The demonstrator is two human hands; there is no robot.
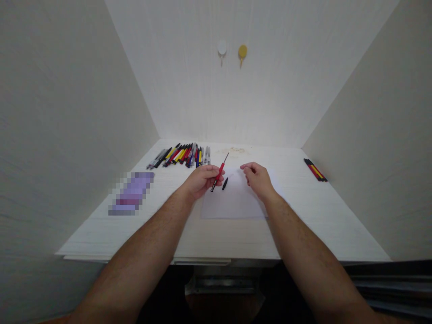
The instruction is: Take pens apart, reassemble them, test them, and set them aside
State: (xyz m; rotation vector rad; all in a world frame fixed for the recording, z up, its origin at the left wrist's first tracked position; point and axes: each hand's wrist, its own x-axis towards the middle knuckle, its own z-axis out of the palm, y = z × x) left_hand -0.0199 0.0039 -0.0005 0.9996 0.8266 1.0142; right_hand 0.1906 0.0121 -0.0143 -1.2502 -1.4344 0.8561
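Observation:
A red pen body (221, 169) with a dark lower end and a thin refill sticking out of its top is held in my left hand (204, 178), tilted up to the right. Just right of it, a small black pen part (225, 183) lies on a white sheet of paper (236, 204). My right hand (256, 178) is over the right part of the sheet, its thumb and index finger pinched together. Whether those fingertips hold something small cannot be made out.
Many-coloured pens (178, 155) lie in a row at the back left. Several red, yellow and black pens (315, 170) rest by the right wall. A blurred purple item (132, 193) lies at the left. Two round hooks (222, 47) are on the back wall.

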